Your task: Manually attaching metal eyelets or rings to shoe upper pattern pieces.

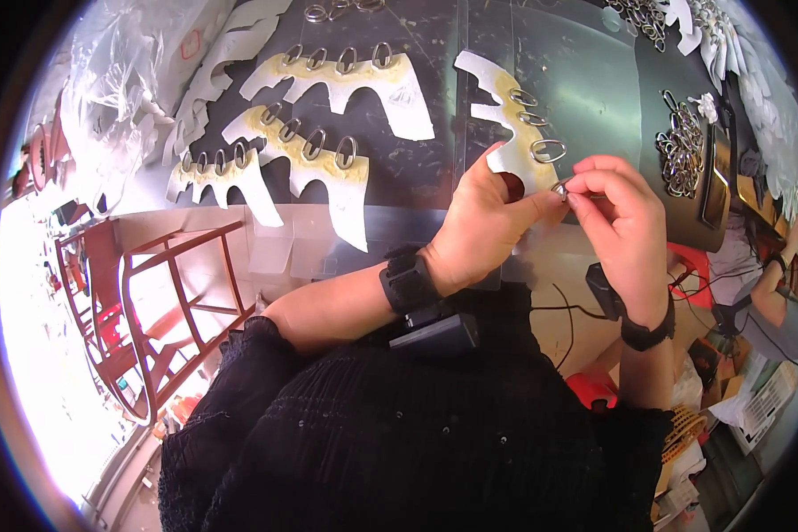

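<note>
My left hand point(474, 223) grips the lower end of a white scalloped strip point(516, 160) with a yellowish glue-like band. Its thumb and fingers close on the strip, whose far end reaches onto the dark table. Oval metal rings point(549, 151) are attached along the strip's right edge. At its lower corner, my right hand point(625, 217) pinches a small shiny metal ring point(559, 188), right beside my left thumb. The fingertips partly hide this ring. To the left lie three similar strips, among them a far one point(408, 111) and a middle one point(350, 199), each bearing several rings.
A pile of metal rings point(680, 155) lies on the right of the dark table point(585, 71). Clear plastic bags point(124, 89) and cut white strips point(213, 75) occupy the left. A wooden chair point(182, 293) stands at the left; another person's arm point(771, 288) shows far right.
</note>
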